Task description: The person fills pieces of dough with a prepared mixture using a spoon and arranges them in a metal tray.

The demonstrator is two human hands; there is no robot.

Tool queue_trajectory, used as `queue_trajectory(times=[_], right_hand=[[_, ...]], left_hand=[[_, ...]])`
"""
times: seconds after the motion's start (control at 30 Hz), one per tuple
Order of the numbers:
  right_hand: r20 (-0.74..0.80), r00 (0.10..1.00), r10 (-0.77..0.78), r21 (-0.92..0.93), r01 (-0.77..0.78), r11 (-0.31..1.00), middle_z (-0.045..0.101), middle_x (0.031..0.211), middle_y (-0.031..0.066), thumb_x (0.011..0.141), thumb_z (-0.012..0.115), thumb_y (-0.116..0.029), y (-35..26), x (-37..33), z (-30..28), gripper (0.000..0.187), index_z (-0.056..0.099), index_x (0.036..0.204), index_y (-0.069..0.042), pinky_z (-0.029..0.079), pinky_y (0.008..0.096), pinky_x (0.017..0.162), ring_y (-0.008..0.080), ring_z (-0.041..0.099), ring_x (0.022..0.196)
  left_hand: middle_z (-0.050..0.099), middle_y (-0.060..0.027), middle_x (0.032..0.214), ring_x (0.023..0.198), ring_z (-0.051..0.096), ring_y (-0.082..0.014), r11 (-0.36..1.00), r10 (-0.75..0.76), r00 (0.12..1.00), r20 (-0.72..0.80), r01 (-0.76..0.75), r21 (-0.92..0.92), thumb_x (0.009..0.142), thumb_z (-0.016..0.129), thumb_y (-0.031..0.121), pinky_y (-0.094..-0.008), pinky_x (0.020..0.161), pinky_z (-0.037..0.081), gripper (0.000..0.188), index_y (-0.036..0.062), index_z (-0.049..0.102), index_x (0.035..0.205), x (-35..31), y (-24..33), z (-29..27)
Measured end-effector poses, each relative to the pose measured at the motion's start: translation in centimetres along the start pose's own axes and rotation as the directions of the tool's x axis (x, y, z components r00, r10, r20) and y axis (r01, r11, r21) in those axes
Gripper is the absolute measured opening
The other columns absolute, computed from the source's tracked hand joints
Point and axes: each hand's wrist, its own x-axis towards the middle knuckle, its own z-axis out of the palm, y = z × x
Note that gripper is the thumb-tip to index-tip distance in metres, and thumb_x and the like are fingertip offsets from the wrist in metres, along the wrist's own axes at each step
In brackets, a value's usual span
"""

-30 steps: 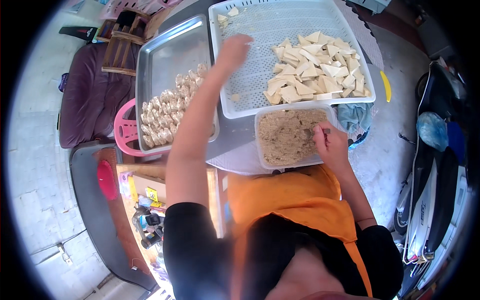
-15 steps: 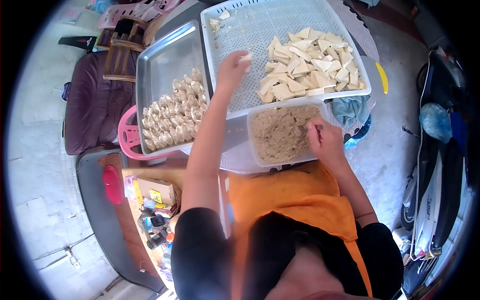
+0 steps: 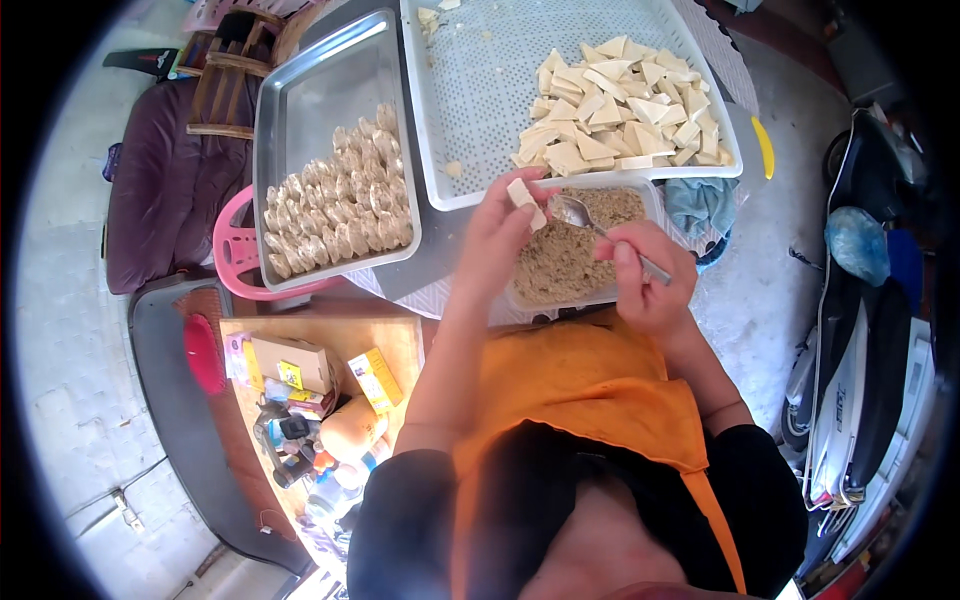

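Note:
Between the fingertips of my left hand [image 3: 488, 248] is a pale piece of tofu [image 3: 525, 202], held at the near edge of the white perforated basket [image 3: 480, 95]. My right hand [image 3: 652, 268] grips the handle of a metal spoon [image 3: 573, 211]; its bowl is beside the tofu. Beneath both hands sits a clear plastic tub [image 3: 656, 205] of brownish, minced filling [image 3: 560, 268]. Many cut tofu triangles [image 3: 625, 105] are heaped at the basket's right side. To the left, a metal tray [image 3: 320, 95] carries rows of filling-topped pieces [image 3: 335, 205].
The metal tray overlaps a pink plastic basket [image 3: 232, 245]. A blue-grey cloth [image 3: 698, 205] lies right of the tub. Low at left, a wooden table [image 3: 405, 345] holds boxes and bottles. A yellow curved object [image 3: 763, 150] is beyond the white basket; a scooter-like vehicle [image 3: 850, 400] stands far right.
My left hand has come back from over the white basket to above the tub, bringing the tofu piece. My right hand has lifted the spoon, its bowl now beside the tofu.

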Motion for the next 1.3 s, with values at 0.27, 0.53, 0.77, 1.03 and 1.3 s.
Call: queue_trajectory(times=[0.27, 0.53, 0.77, 1.03, 1.3], right_hand=[[0.067, 0.997, -0.047, -0.09, 0.053, 0.994, 0.058, 0.07, 0.0104, 0.077, 0.056, 0.006, 0.0, -0.7, 0.9, 0.013, 0.058, 0.089, -0.001, 0.047, 0.0322, 0.053, 0.0262, 0.059, 0.06], [0.045, 0.987, -0.156, -0.145, 0.161, 0.976, 0.06, 0.069, 0.0089, 0.087, 0.049, 0.003, 1.2, -1.5, 1.9, 0.009, 0.058, 0.091, 0.002, 0.048, 0.0277, 0.055, 0.0199, 0.059, 0.06], [0.005, 0.886, 0.464, -0.143, -0.458, 0.877, 0.065, 0.08, 0.0124, 0.095, 0.045, -0.015, 4.9, -1.5, -0.2, 0.021, 0.058, 0.097, 0.002, 0.051, 0.027, 0.056, 0.0193, 0.065, 0.065], [0.385, 0.624, 0.68, 0.208, -0.777, 0.594, 0.063, 0.078, 0.0139, 0.096, 0.044, -0.019, 6.1, -1.5, 1.1, 0.024, 0.054, 0.098, 0.003, 0.054, 0.027, 0.058, 0.0187, 0.065, 0.066], [0.239, 0.709, 0.664, 0.469, -0.683, 0.56, 0.063, 0.075, 0.0104, 0.096, 0.046, -0.019, 3.8, -0.5, -2.5, 0.023, 0.056, 0.099, 0.001, 0.052, 0.0241, 0.052, 0.0152, 0.063, 0.06]], left_hand=[[0.059, -0.0047, 0.113, 0.094, 0.054, -0.008, 0.998, 0.046, 0.999, -0.016, -0.045, 0.054, 0.089, 0.04, 0.003, -0.018, 0.07, 0.041, 0.04, 0.0085, 0.047, 0.127, -0.2, -0.4, 1.3], [0.061, -0.0021, 0.108, 0.093, 0.056, -0.0083, 0.969, 0.056, 0.996, 0.07, -0.071, 0.236, 0.088, 0.04, 0.002, -0.0188, 0.068, 0.043, 0.036, 0.0091, 0.053, 0.121, -0.6, -1.4, 2.4], [0.062, -0.0054, 0.107, 0.092, 0.058, -0.0124, 0.992, 0.116, 0.991, -0.066, -0.112, 0.054, 0.088, 0.046, 0.003, -0.025, 0.083, 0.044, 0.027, 0.0016, 0.054, 0.113, -0.7, -1.2, 0.7], [0.062, -0.0077, 0.107, 0.094, 0.058, -0.014, 0.997, 0.078, 0.993, -0.092, -0.078, 0.004, 0.084, 0.047, -0.001, -0.027, 0.086, 0.044, 0.022, 0.0, 0.056, 0.105, -0.5, -0.8, 0.9], [0.061, -0.0023, 0.104, 0.088, 0.055, -0.0072, 0.991, -0.01, 1.0, 0.008, 0.009, 0.133, 0.081, 0.042, 0.002, -0.0195, 0.073, 0.044, 0.035, 0.0009, 0.058, 0.112, -0.5, -1.8, 1.2]])
